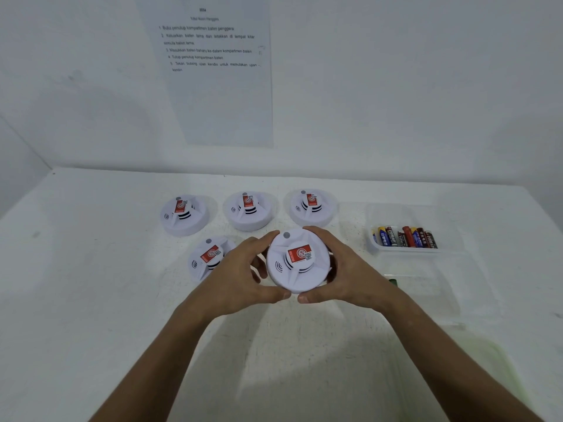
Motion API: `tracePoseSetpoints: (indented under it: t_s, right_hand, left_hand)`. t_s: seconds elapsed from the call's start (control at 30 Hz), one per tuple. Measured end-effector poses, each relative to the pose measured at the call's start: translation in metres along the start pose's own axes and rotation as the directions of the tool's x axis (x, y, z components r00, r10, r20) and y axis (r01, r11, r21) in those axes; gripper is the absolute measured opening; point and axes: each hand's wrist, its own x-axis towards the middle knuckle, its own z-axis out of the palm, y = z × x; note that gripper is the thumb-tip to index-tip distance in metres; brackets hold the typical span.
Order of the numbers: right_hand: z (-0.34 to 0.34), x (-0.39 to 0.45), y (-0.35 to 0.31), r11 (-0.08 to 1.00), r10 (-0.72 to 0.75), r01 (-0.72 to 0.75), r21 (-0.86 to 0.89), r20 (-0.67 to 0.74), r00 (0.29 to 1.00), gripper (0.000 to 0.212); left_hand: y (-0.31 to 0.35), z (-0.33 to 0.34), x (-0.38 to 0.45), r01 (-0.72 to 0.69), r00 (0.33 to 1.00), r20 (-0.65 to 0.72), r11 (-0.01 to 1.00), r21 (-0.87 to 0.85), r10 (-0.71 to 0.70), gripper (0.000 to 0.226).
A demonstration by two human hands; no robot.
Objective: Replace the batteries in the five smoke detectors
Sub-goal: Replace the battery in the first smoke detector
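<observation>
A white round smoke detector [297, 263] with a red label is held above the white table, face up. My left hand [243, 275] grips its left rim and my right hand [341, 269] grips its right rim, thumbs meeting under the near edge. Three more detectors stand in a back row: the left one [183, 215], the middle one [249, 211] and the right one [311, 207]. Another detector [207, 258] lies beside my left hand, partly hidden by it. Several batteries [405, 237] lie in a clear tray [405, 249] at the right.
A second clear tray [426, 287] sits nearer, right of my right hand, with a small green item [393, 281] at its left edge. A printed instruction sheet [213, 68] hangs on the white wall behind the table [91, 269].
</observation>
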Motion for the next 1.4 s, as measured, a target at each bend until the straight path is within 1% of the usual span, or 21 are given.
tracePoseSetpoints:
  t_s: [0.23, 0.37, 0.5, 0.6, 0.67, 0.77, 0.87, 0.97, 1.07, 1.17, 1.23, 1.3, 1.4]
  right_hand:
    - [0.003, 0.008, 0.004, 1.000, 0.011, -0.011, -0.005, 0.004, 1.000, 0.096]
    - [0.005, 0.013, 0.008, 0.999, 0.028, -0.029, -0.038, -0.020, 0.999, 0.096]
    - [0.007, 0.020, 0.013, 0.993, 0.040, -0.046, -0.113, -0.056, 0.998, 0.093]
    - [0.012, 0.025, 0.018, 0.969, 0.099, -0.122, -0.215, -0.116, 0.988, 0.099]
    - [0.015, 0.028, 0.020, 0.954, 0.135, -0.162, -0.252, -0.123, 0.983, 0.101]
    - [0.020, 0.029, 0.022, 0.943, 0.135, -0.161, -0.290, -0.108, 0.985, 0.097]
    - [0.022, 0.029, 0.022, 0.937, 0.133, -0.164, -0.309, -0.121, 0.984, 0.089]
    - [0.025, 0.028, 0.022, 0.927, 0.123, -0.168, -0.336, -0.153, 0.981, 0.088]
    - [0.027, 0.029, 0.020, 0.929, 0.119, -0.172, -0.328, -0.177, 0.977, 0.088]
    - [0.029, 0.028, 0.019, 0.925, 0.124, -0.181, -0.334, -0.187, 0.975, 0.089]
    - [0.031, 0.028, 0.019, 0.921, 0.128, -0.188, -0.342, -0.191, 0.973, 0.093]
    - [0.032, 0.027, 0.019, 0.920, 0.136, -0.195, -0.340, -0.190, 0.972, 0.098]
    - [0.033, 0.025, 0.017, 0.928, 0.140, -0.197, -0.315, -0.195, 0.971, 0.098]
  left_hand:
    - [-0.003, 0.000, 0.001, 0.017, 1.000, -0.026, 1.000, -0.011, -0.017, 0.076]
    - [-0.001, 0.001, 0.002, 0.003, 0.997, -0.072, 1.000, 0.016, -0.002, 0.079]
    - [-0.001, 0.001, 0.005, 0.022, 0.997, -0.079, 0.999, 0.034, -0.019, 0.077]
    - [-0.004, 0.003, 0.008, 0.071, 0.995, -0.078, 0.997, 0.011, -0.070, 0.074]
    - [-0.009, 0.006, 0.008, 0.088, 0.993, -0.076, 0.996, 0.001, -0.088, 0.074]
    - [-0.015, 0.011, 0.006, 0.114, 0.991, -0.067, 0.993, 0.028, -0.112, 0.078]
    - [-0.018, 0.014, 0.006, 0.139, 0.987, -0.085, 0.990, 0.035, -0.135, 0.076]
    - [-0.019, 0.018, 0.007, 0.157, 0.983, -0.103, 0.987, 0.041, -0.153, 0.072]
    - [-0.018, 0.021, 0.006, 0.171, 0.979, -0.122, 0.984, 0.043, -0.165, 0.066]
    - [-0.017, 0.022, 0.006, 0.190, 0.975, -0.131, 0.981, 0.051, -0.182, 0.067]
    - [-0.015, 0.024, 0.005, 0.190, 0.975, -0.133, 0.980, 0.058, -0.181, 0.065]
    - [-0.013, 0.024, 0.003, 0.193, 0.973, -0.138, 0.979, 0.062, -0.183, 0.061]
    - [-0.012, 0.025, 0.002, 0.208, 0.969, -0.148, 0.976, 0.062, -0.197, 0.054]
